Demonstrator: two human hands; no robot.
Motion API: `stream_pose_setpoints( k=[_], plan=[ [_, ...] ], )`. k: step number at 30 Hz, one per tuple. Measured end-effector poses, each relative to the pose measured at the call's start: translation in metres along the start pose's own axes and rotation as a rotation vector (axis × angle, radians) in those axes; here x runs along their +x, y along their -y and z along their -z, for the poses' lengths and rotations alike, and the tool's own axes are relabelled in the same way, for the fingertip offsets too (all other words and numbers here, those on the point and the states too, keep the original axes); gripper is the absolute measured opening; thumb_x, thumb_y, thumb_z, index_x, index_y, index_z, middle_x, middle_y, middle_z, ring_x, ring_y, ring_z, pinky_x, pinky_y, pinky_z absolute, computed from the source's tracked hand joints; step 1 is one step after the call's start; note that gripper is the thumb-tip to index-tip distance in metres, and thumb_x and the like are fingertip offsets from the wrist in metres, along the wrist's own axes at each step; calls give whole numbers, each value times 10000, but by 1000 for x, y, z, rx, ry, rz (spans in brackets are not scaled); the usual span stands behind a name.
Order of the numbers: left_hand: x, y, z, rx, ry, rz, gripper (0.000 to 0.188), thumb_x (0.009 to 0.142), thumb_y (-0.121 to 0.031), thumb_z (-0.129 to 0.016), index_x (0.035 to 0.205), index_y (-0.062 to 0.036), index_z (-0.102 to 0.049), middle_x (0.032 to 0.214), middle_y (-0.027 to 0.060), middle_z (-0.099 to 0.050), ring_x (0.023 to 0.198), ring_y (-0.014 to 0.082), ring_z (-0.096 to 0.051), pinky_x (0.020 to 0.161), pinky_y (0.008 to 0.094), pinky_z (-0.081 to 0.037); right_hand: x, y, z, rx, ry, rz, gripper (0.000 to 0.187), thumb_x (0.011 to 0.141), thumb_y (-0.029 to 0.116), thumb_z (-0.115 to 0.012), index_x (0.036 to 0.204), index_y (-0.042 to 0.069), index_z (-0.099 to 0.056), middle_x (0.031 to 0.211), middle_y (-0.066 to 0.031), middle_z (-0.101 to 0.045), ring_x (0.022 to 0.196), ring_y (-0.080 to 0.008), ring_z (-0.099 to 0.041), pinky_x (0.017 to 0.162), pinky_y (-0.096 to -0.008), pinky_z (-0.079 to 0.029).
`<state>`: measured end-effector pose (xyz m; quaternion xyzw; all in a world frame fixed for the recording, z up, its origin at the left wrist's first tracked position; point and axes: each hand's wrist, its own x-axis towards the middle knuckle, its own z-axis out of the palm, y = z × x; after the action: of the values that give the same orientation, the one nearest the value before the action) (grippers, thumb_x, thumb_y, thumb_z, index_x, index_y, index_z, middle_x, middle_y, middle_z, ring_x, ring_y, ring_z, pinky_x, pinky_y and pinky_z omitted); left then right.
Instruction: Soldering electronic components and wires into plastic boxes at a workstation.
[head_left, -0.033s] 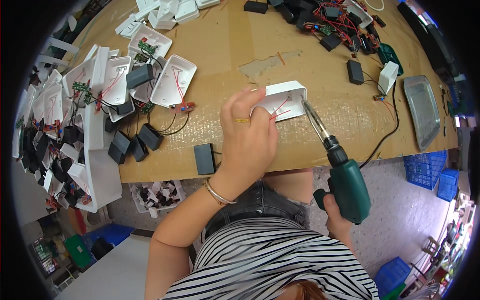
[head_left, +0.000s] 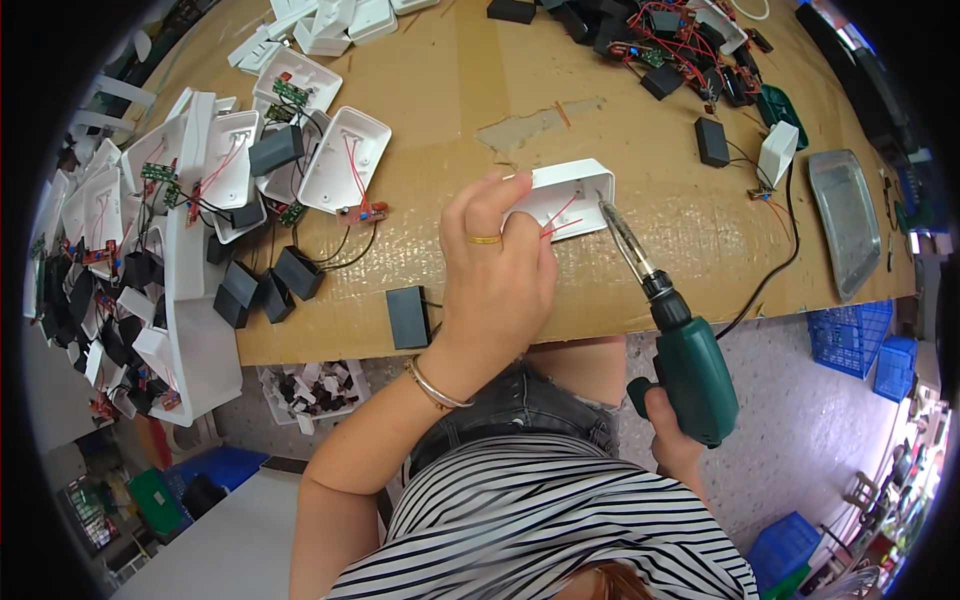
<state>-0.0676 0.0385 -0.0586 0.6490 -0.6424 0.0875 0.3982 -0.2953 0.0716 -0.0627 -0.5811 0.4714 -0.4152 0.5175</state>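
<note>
The brown, cardboard-like surface [head_left: 430,110] is creased and glossy in front, with a torn matt patch. Over its near edge slants a green pistol-shaped tool [head_left: 697,380], smooth-bodied, with a black collar and slim metal shaft. The left hand [head_left: 500,255], fingers bent and closed, grips the left end of a white case [head_left: 560,188], a smooth, plastic-looking open box lying roughly left to right just beyond it. The right hand [head_left: 675,430], well apart at lower right, is wrapped about the tool's handle, mostly hidden. Thin red wires [head_left: 562,213] cross the case; the tool's pointed tip [head_left: 601,197] meets its right end, contact unclear.
</note>
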Motion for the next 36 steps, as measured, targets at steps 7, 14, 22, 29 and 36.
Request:
stream_pose_setpoints(
  k=[7,14,22,29,36],
  plan=[
    [0,0,-1,19,8,18,113,692,6,-614,749,-12,-518,1139,136,-454,1059,348,-422,878,428,-364,2,-2,-8,-116,2,36,440,751,179,-677,1118,-11,-526,1054,-114,-539,925,-207,-520,801,-315,-407],
    [-1,0,0,20,4,20,111,693,-6,-622,757,-21,-532,1137,123,-465,1057,337,-427,885,420,-361,5,4,-9,-89,-14,-25,492,730,85,-695,1168,-24,-499,1064,-118,-580,957,-210,-572,855,-349,-450],
    [-1,1,-1,15,-20,22,118,686,-2,-620,755,-30,-527,1130,114,-470,1048,328,-438,881,417,-359,3,10,-13,-43,-21,-149,529,731,108,-699,1193,-25,-479,1091,-138,-572,988,-218,-566,877,-352,-442],
    [0,2,-3,47,-24,18,128,676,2,-621,755,-31,-526,1126,108,-472,1038,322,-444,877,415,-361,0,18,-16,14,-78,-256,565,740,156,-697,1220,-20,-458,1113,-144,-569,1010,-230,-559,891,-347,-430],
    [-2,5,-7,86,-56,-7,141,646,-22,-596,757,-19,-508,1111,83,-474,1061,270,-419,815,404,-346,0,23,-20,-23,-115,-295,553,731,179,-705,1196,-15,-477,1047,-119,-587,849,-162,-556,762,-289,-445]
  ],
)
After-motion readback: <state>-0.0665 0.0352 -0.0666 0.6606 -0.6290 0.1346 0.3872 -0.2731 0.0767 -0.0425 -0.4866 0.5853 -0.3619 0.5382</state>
